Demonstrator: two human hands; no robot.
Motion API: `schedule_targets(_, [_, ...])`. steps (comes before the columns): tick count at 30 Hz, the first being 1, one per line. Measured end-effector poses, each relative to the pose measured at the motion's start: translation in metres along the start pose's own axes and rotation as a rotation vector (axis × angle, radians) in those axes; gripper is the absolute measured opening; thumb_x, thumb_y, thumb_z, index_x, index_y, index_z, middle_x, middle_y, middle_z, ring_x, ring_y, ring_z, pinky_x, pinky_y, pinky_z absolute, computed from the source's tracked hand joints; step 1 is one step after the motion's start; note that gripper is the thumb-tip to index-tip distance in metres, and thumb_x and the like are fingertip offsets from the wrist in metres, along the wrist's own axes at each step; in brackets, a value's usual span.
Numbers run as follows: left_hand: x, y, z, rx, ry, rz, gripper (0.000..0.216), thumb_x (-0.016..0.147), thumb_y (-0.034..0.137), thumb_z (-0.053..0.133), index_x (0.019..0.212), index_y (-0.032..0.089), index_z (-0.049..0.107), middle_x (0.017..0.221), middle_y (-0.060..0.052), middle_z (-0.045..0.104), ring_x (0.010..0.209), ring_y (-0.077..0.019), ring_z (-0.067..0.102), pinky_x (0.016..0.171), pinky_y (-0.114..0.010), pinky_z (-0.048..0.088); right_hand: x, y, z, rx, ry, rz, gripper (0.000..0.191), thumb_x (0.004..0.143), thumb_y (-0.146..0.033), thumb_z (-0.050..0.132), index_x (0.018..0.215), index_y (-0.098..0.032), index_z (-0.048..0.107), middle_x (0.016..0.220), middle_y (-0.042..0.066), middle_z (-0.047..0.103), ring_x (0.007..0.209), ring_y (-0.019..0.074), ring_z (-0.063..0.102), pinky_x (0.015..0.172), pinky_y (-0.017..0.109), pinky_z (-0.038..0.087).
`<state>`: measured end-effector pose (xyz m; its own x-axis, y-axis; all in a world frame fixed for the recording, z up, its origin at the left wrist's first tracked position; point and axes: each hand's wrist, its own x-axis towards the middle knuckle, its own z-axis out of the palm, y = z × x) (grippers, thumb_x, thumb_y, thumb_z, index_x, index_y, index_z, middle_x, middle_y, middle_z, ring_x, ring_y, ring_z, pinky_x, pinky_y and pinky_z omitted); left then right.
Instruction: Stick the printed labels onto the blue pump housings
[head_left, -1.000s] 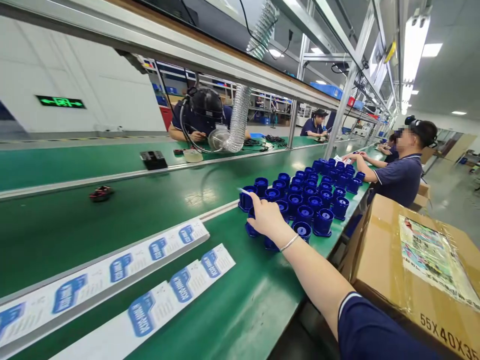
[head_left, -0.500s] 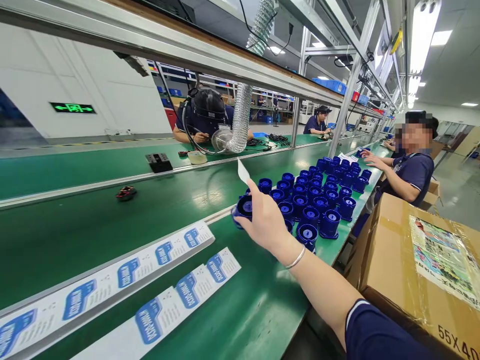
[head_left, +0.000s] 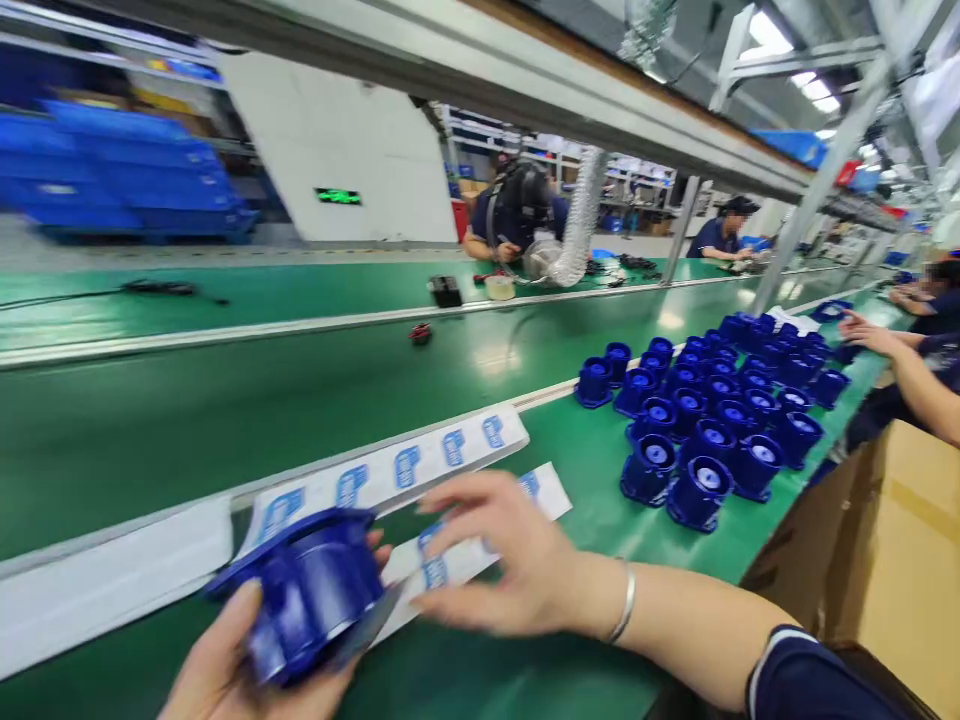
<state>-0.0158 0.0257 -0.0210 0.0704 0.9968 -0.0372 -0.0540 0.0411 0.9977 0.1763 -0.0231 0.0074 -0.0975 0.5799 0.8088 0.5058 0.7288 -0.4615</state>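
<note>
My left hand (head_left: 217, 660) is wrapped round a blue plastic housing (head_left: 322, 585), a round cup with a wide flange, tilted on its side low in the view. A dark greyish flap shows along the housing's right edge; blur hides what it is. Just right of the housing is my right hand (head_left: 510, 560), thumb and fingers apart, with nothing visible between them. It hovers over a short strip of white and blue printed labels (head_left: 551, 490) and covers part of it. Behind lies a longer label strip (head_left: 405, 465).
Several more blue housings (head_left: 709, 480) stand in rows on the green bench at right. A cardboard box (head_left: 885, 560) sits beside the bench edge. A small dark red part (head_left: 420, 334) lies farther back. Co-workers sit across and at far right, one reaching a hand (head_left: 870, 335) in.
The view has swung left. My right hand has come back from the rows to the label strips, without the housing and white slip it held. My left hand has appeared, holding a housing.
</note>
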Motion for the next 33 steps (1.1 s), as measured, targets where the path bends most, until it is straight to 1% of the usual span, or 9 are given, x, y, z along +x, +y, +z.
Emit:
schedule_targets(3, [-0.015, 0.016, 0.001, -0.496, 0.063, -0.346, 0.047, 0.086, 0.049, 0.057, 0.127, 0.027, 0.065, 0.114, -0.005, 0.076, 0.106, -0.0299, 0.069, 0.071, -0.040, 0.063, -0.015, 0.007, -0.004, 0.383, 0.176, 0.492, 0.028, 0.087, -0.046, 0.074, 0.093, -0.022, 0.061, 0.088, 0.002, 0.068, 0.080, 0.0153, 0.065, 0.076, 0.029, 0.057])
schedule_targets(5, [-0.024, 0.021, 0.007, -0.700, -0.018, -0.416, 0.042, 0.088, 0.041, 0.057, 0.120, 0.017, 0.068, 0.110, -0.012, 0.075, 0.094, -0.0256, 0.070, 0.066, -0.035, 0.062, -0.023, 0.012, -0.004, 0.656, 0.172, 0.804, 0.031, 0.082, -0.043, 0.080, 0.092, -0.021, 0.060, 0.082, -0.001, 0.068, 0.071, 0.0136, 0.064, 0.067, 0.026, 0.055])
schedule_targets(7, [-0.029, 0.020, 0.012, -0.804, -0.055, -0.472, 0.039, 0.092, 0.040, 0.054, 0.113, 0.011, 0.070, 0.100, -0.014, 0.074, 0.087, -0.0236, 0.070, 0.067, -0.036, 0.061, -0.028, 0.014, -0.004, 0.781, 0.177, 0.945, 0.032, 0.079, -0.037, 0.084, 0.093, -0.021, 0.061, 0.084, -0.001, 0.069, 0.072, 0.0121, 0.063, 0.068, 0.023, 0.053])
schedule_targets(12, [-0.039, 0.009, 0.018, -0.835, -0.107, -0.491, 0.040, 0.096, 0.045, 0.054, 0.106, 0.011, 0.072, 0.098, -0.014, 0.075, 0.087, -0.0252, 0.071, 0.073, -0.040, 0.062, -0.030, 0.006, -0.006, 0.859, 0.137, 1.014, 0.033, 0.078, -0.033, 0.086, 0.101, -0.023, 0.065, 0.093, 0.002, 0.072, 0.080, 0.0136, 0.064, 0.070, 0.023, 0.053])
schedule_targets(16, [-0.043, 0.002, 0.020, -0.828, -0.130, -0.486, 0.036, 0.093, 0.044, 0.062, 0.108, 0.013, 0.072, 0.098, -0.012, 0.076, 0.084, -0.0242, 0.071, 0.068, -0.038, 0.062, -0.029, 0.004, -0.008, 0.893, 0.135, 1.050, 0.054, 0.075, -0.029, 0.088, 0.123, -0.029, 0.063, 0.100, 0.002, 0.072, 0.085, 0.0168, 0.066, 0.077, 0.030, 0.056])
schedule_targets(21, [-0.045, -0.002, 0.023, -0.749, -0.154, -0.467, 0.032, 0.086, 0.038, 0.073, 0.107, 0.014, 0.073, 0.105, -0.012, 0.076, 0.088, -0.0241, 0.072, 0.074, -0.037, 0.062, -0.029, 0.006, -0.015, 1.008, 0.061, 1.002, 0.023, 0.078, -0.028, 0.085, 0.090, -0.024, 0.065, 0.084, 0.000, 0.068, 0.074, 0.0145, 0.063, 0.070, 0.027, 0.052])
schedule_targets(25, [-0.045, 0.002, 0.024, -0.762, -0.214, -0.498, 0.038, 0.093, 0.044, 0.062, 0.110, 0.012, 0.073, 0.106, -0.015, 0.076, 0.091, -0.0265, 0.072, 0.080, -0.042, 0.062, -0.027, 0.001, -0.021, 1.074, -0.084, 0.969, 0.023, 0.080, -0.030, 0.083, 0.087, -0.025, 0.062, 0.099, 0.002, 0.068, 0.084, 0.0175, 0.065, 0.076, 0.031, 0.053])
schedule_targets(27, [-0.045, 0.002, 0.024, -0.773, -0.222, -0.507, 0.042, 0.094, 0.049, 0.059, 0.111, 0.012, 0.072, 0.107, -0.015, 0.075, 0.093, -0.0270, 0.072, 0.077, -0.042, 0.062, -0.026, -0.002, -0.022, 1.050, -0.087, 0.968, 0.025, 0.078, -0.031, 0.085, 0.087, -0.025, 0.063, 0.110, 0.003, 0.066, 0.089, 0.0182, 0.064, 0.081, 0.033, 0.053])
schedule_targets(33, [-0.044, -0.004, 0.023, -0.710, -0.201, -0.427, 0.035, 0.082, 0.037, 0.078, 0.109, 0.015, 0.073, 0.100, -0.011, 0.076, 0.093, -0.0240, 0.070, 0.079, -0.037, 0.061, -0.030, -0.002, -0.018, 0.931, -0.034, 1.041, 0.027, 0.074, -0.031, 0.088, 0.084, -0.021, 0.065, 0.085, 0.001, 0.064, 0.073, 0.0143, 0.058, 0.068, 0.026, 0.050])
